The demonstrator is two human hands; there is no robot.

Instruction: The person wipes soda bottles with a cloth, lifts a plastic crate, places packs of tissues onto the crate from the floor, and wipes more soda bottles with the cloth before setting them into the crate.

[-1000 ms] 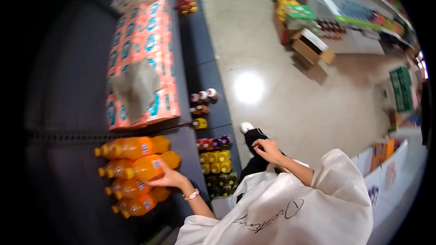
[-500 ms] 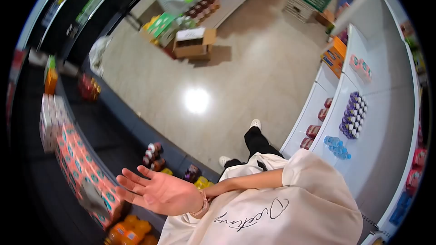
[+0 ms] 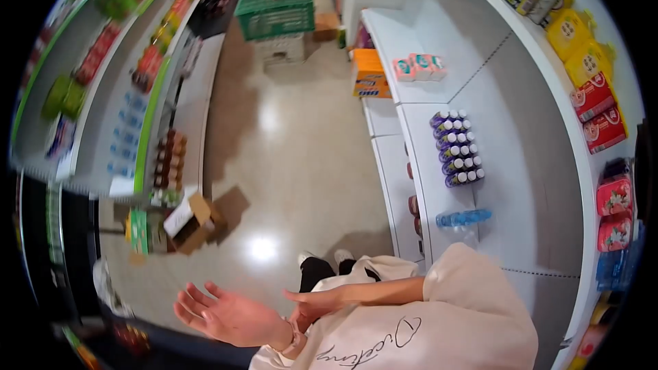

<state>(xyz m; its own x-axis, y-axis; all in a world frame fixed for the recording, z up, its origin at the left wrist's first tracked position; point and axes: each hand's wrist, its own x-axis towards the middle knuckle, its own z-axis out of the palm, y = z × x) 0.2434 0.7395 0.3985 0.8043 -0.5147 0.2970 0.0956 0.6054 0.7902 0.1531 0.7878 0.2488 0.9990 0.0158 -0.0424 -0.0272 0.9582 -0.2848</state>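
Observation:
My left hand (image 3: 233, 318) is raised at the lower left, palm up, with fingers spread and nothing in it. A thin bracelet (image 3: 295, 337) circles its wrist. From the right, my right hand (image 3: 314, 303) reaches across my body to beside that wrist. One of its digits is stretched out and apart. Its other fingers are partly hidden behind the left wrist, and no held item shows. Behind both hands is my cream shirt (image 3: 439, 322) with black script lettering.
White shelving (image 3: 411, 123) on the right carries purple bottles (image 3: 457, 149), blue bottles (image 3: 464, 218) and pink packs (image 3: 419, 67). An open cardboard box (image 3: 199, 227) lies on the floor (image 3: 295, 164) at left. A green crate (image 3: 275, 14) stands in the aisle, opposite an orange box (image 3: 370, 73).
My view has swung right, bringing the right shelves and aisle nearer the middle. The right hand shows more beside the left wrist. My left hand stays spread.

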